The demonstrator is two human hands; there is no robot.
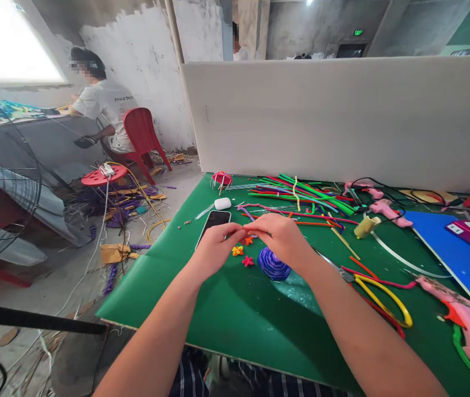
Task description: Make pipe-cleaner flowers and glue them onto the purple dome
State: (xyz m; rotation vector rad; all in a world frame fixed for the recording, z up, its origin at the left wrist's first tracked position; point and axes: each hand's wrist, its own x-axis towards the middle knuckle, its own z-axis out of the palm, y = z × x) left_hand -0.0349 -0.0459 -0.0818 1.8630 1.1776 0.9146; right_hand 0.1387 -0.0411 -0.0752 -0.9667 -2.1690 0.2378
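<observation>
My left hand [217, 246] and my right hand [279, 236] meet fingertip to fingertip above the green table [168, 298]. Both are closed in a pinch; whatever lies between the fingers is too small or hidden to name. A purple pipe cleaner [244, 213] shows just behind the fingertips, and I cannot tell whether it is held. Below them lie an orange flower [248, 241], a yellow flower [237, 251] and a pink flower [248, 261]. A purple coiled disc [274, 264] rests under my right hand. Partly covered by my left hand is a phone [215, 220].
Pipe cleaners [301, 190] in several colours are heaped at the back. Pliers [377, 295] with yellow and red handles and a pink glue gun [462, 314] lie right. A white case [222, 204] sits behind the phone. A person [108, 105] sits on a red chair [141, 132] at left.
</observation>
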